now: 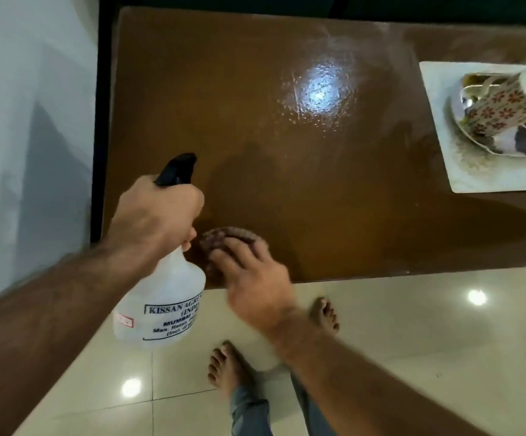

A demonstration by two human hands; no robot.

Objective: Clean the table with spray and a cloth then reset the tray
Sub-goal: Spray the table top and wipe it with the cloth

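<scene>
Left hand: the left hand (156, 215) is wrapped around the neck of a clear spray bottle (161, 303), held in the air over the near left corner of the table, its black nozzle (176, 169) pointing out across the tabletop.
Right hand: the right hand (252, 278) lies flat on a reddish checked cloth (227, 239), fingers nearly straight, pressing it onto the table just inside the near edge. The hand is blurred.
Table: the brown table (255, 152) shines; a patch of droplets (316, 92) sits mid-table under a lamp's glare, well apart from the cloth.
Tray: a white tray (444, 136) sits at the right side of the table, partly out of frame, holding a patterned cup (507, 105) tipped on its side against a saucer.
Risk, spray: mist would likely drift onto the tray and cup if the nozzle swings right.
Risk, wiping: a wide sweep to the right could bump the tray and roll the cup, which looks unsteady.
Risk, floor: bare feet (227, 369) stand on glossy tile (412, 357); drips off the near edge could make it slippery.
In the way: only the tray blocks the right side; the table under it cannot be wiped until it is lifted.
</scene>
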